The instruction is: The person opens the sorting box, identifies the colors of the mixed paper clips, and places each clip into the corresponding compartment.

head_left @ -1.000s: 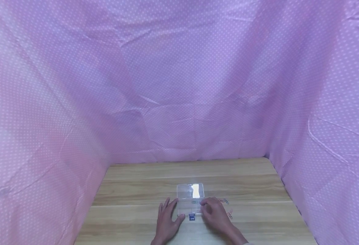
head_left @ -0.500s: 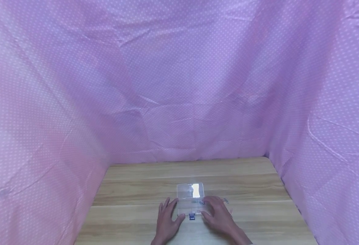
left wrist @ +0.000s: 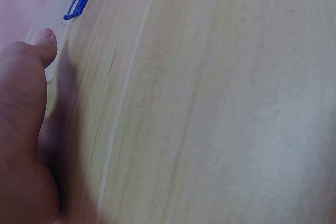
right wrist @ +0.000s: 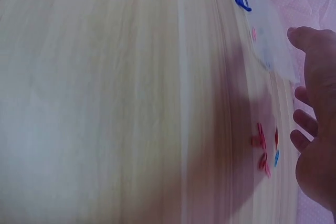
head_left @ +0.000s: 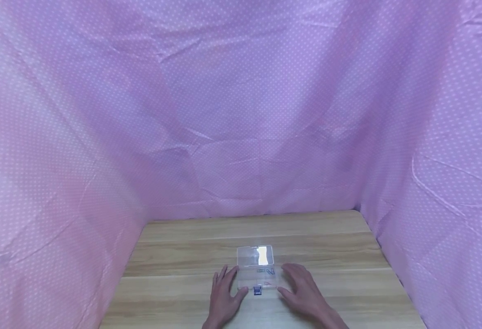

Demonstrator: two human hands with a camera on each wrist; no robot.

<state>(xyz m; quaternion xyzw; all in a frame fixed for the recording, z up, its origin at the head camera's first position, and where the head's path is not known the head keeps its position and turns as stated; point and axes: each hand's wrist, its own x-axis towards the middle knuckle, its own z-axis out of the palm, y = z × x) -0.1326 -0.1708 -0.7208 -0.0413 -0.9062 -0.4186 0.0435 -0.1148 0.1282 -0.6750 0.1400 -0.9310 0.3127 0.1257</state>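
A clear plastic box [head_left: 251, 277] stands on the table with its lid [head_left: 246, 256] raised back and a blue latch [head_left: 257, 290] at the front. Inside lie a green paper clip [head_left: 261, 271], blue paper clips [head_left: 270, 271] and a pink paper clip [right wrist: 254, 33]. My left hand [head_left: 222, 298] holds the box's left end, thumb at the front edge and fingers at the rear corner. My right hand [head_left: 304, 292] hovers beside the right end, fingers apart and holding nothing. Below it in the right wrist view lie loose red-pink paper clips [right wrist: 262, 136] and a blue paper clip [right wrist: 276, 158].
The wooden table [head_left: 175, 256] extends around the box on every side. Pink dotted cloth [head_left: 224, 173] hangs behind the table and along both sides. In the head view my right hand covers the loose clips.
My right hand has drawn back rightward from inside the box, its fingers spreading. A blue paper clip now lies where its fingertips were. The left hand has stayed at the box.
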